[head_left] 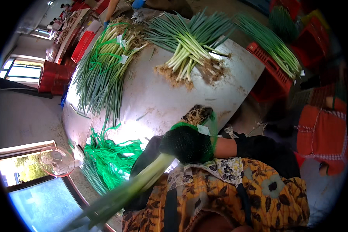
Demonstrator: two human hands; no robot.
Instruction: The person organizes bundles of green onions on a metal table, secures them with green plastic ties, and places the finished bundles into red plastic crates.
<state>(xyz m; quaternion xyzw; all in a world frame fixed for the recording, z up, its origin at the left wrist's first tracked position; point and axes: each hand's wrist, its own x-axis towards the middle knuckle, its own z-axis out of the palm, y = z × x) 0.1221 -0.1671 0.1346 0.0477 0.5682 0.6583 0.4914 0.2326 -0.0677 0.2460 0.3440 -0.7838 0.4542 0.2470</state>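
My right hand point(187, 145), in a black glove, is closed around a bunch of green onions point(154, 170) in front of my body. Their leaves trail blurred to the lower left, and roots point(196, 115) stick out beyond the glove. Green mesh netting point(212, 135) hangs around the glove and wrist, beside a small white tag point(203, 129). My left hand does not show; a dark sleeve point(147, 154) lies behind the stalks. Nearest on the left is a heap of green mesh bags point(110, 154) at the metal table's point(143, 100) near edge.
Netted green onions with white tags point(100, 73) lie at the table's far left. A loose crossed pile of green onions point(189, 46) lies at the back. Red crates point(272, 75) stand to the right, one with onions on top. Another person's arm point(111, 9) reaches in at the far left.
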